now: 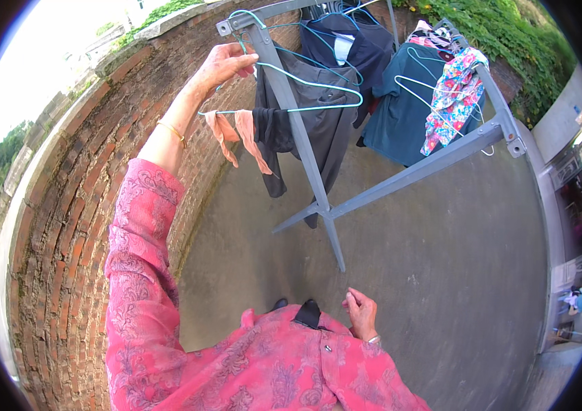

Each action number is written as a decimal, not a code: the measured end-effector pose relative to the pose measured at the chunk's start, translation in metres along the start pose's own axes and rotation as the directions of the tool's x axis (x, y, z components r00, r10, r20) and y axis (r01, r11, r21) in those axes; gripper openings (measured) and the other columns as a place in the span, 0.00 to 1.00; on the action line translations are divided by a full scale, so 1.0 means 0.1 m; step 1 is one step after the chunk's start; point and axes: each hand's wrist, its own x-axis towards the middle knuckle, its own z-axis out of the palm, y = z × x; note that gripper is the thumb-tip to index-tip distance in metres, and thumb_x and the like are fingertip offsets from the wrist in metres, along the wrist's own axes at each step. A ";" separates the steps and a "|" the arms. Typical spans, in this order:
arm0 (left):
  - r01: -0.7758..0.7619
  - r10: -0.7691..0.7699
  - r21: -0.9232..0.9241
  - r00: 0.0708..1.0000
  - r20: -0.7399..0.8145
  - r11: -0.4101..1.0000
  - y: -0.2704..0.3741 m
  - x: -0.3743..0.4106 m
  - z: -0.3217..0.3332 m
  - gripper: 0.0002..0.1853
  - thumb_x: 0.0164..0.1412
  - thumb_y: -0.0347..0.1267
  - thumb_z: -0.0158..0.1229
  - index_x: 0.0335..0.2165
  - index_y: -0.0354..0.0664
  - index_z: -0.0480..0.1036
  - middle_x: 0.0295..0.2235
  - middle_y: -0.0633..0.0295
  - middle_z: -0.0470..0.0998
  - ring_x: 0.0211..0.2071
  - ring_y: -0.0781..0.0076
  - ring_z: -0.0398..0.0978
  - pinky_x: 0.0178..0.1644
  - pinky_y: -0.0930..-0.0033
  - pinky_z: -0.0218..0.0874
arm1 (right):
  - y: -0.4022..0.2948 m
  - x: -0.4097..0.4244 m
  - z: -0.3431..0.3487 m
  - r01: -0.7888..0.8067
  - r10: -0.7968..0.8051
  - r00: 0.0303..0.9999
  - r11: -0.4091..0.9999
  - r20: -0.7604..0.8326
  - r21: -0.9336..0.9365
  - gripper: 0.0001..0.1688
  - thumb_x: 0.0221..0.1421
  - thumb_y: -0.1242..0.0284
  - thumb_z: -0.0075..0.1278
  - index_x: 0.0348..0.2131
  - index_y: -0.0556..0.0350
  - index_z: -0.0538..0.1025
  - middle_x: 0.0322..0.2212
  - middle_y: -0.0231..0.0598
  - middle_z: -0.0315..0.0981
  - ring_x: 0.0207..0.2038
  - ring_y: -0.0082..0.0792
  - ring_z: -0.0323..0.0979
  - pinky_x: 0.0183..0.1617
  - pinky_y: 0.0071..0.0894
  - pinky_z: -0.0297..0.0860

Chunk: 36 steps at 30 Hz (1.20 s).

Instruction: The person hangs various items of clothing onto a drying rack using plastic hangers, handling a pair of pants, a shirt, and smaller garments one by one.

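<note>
My left hand is raised at the near left corner of a grey metal drying rack, its fingers closed on a light-blue wire hanger. Over that hanger's lower bar hang peach-coloured strips of cloth and a black cloth. Behind it hang dark grey trousers on another hanger. Low in front of my body, my right hand is loosely curled, away from the rack; whether its fingers hold anything is hard to see. A white hanger with a floral cloth hangs from the rack's right bar.
The rack's crossed legs stand on a concrete floor ahead of me. A brick wall curves along the left. Dark shirts and a teal garment hang farther back, with green plants behind.
</note>
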 end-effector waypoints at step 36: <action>0.440 -0.352 0.077 0.801 -0.485 0.895 -2.17 -0.52 0.18 0.09 0.45 0.36 0.66 0.24 0.43 0.80 0.23 0.60 0.79 0.29 0.73 0.77 0.38 0.66 0.66 | 0.45 -0.53 0.08 -0.318 0.316 0.948 0.947 -0.044 -0.043 0.18 0.60 0.72 0.51 0.47 0.66 0.75 0.26 0.40 0.79 0.26 0.26 0.76 0.29 0.24 0.73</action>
